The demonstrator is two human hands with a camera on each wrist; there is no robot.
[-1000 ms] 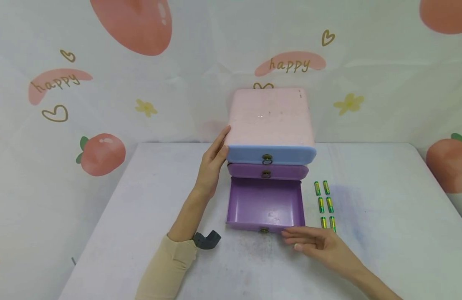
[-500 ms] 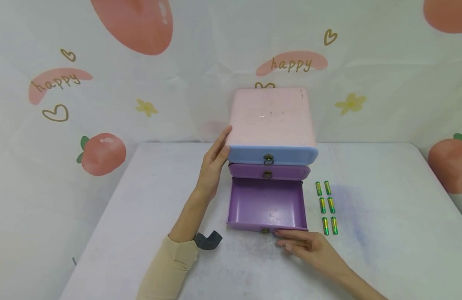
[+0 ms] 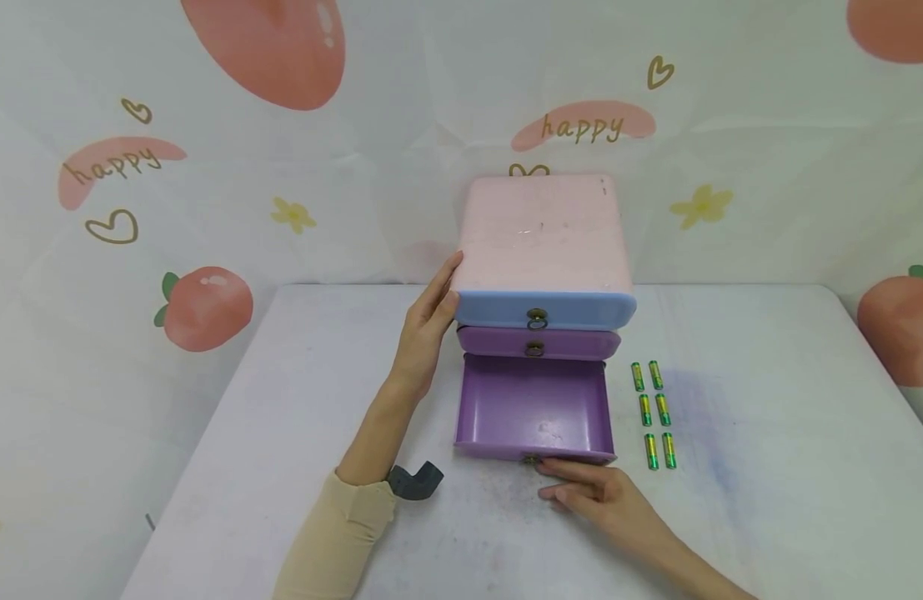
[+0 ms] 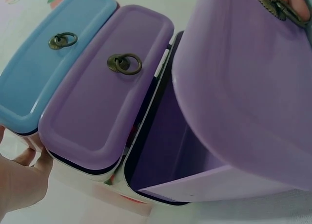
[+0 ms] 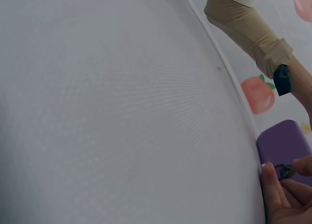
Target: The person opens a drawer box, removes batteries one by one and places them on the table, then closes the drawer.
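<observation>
A small chest of drawers (image 3: 539,233) with a pink top stands at the back of the table. Its blue top drawer (image 3: 547,310) and the purple middle drawer (image 4: 105,92) are closed. The purple bottom drawer (image 3: 534,404) is pulled out, with nothing visible inside in the head view. My left hand (image 3: 423,329) rests against the chest's upper left side. In front of the bottom drawer is my right hand (image 3: 599,492), fingertips at its bronze ring pull (image 4: 282,9). Fingers and thumb stand apart around the ring in the right wrist view.
Several green-and-yellow batteries (image 3: 651,412) lie in two columns on the white table (image 3: 318,350), right of the open drawer. A dark angled piece (image 3: 416,482) sits at the left wrist. Behind the table hangs a printed cloth (image 3: 401,125).
My right hand has moved left along the bottom drawer's front, from its right part to the ring pull. The left hand and the drawers have hardly moved.
</observation>
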